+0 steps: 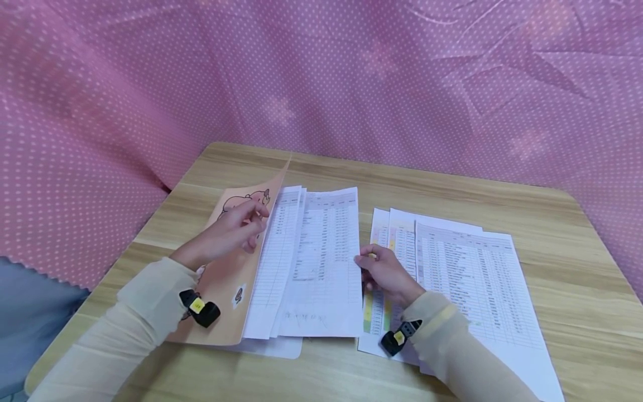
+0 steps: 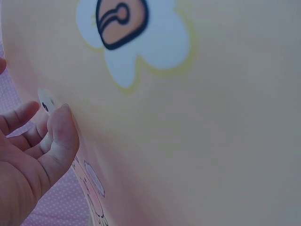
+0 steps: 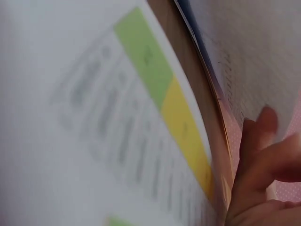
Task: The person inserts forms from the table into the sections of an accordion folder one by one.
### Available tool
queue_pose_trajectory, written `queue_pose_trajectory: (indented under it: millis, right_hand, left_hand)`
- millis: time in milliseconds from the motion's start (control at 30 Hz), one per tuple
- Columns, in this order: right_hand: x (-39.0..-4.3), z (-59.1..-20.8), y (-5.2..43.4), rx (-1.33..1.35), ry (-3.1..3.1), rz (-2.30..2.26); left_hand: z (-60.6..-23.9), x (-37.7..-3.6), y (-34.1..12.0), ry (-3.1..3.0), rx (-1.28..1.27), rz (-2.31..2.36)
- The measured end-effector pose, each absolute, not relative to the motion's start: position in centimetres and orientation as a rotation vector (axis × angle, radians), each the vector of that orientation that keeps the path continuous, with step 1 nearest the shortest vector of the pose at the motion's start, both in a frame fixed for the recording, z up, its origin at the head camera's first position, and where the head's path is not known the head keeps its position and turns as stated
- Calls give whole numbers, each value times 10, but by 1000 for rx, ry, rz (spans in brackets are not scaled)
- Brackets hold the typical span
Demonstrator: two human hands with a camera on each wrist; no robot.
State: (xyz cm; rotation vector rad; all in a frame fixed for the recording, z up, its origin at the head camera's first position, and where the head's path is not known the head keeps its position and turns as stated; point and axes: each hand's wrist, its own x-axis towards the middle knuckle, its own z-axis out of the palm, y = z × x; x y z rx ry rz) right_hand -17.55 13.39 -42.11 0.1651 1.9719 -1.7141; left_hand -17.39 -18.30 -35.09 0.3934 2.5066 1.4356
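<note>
A peach folder (image 1: 233, 312) with cartoon drawings lies at the left of the table, its front cover raised at a slant. My left hand (image 1: 233, 231) is at the outer face of this cover, fingers loosely bent; the left wrist view shows the thumb (image 2: 63, 134) right at the cover's surface (image 2: 188, 141). Printed sheets (image 1: 273, 268) lie inside the folder. My right hand (image 1: 387, 273) pinches the right edge of a printed sheet (image 1: 324, 296) on top of them. In the right wrist view, the fingertips (image 3: 267, 117) meet this sheet's edge.
To the right, several overlapping printed sheets (image 1: 467, 290) are spread on the wooden table (image 1: 402, 181), some with yellow and green columns; my right forearm crosses over them. A pink dotted cloth (image 1: 326, 84) hangs behind the table and along its left side.
</note>
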Motion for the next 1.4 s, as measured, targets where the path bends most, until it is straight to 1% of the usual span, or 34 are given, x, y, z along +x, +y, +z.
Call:
queue_pose_trajectory:
  millis: [233,567,833,1400]
  right_hand:
    - [-172,-423,118,167,1856,-1781]
    - [-170,-423,98,130,1812,-1759]
    - [-170,-423,81,36,1790,-1782]
    - [-173,-420,57,4,1775,-1752]
  left_hand:
    - [-352,-175,-182,2513,386,1437]
    - [-352,-174,-183,2516,388,1434]
    - [-351,-173,-183,2509,380,1440]
    - [-353,-174,-184,2503,382,1452]
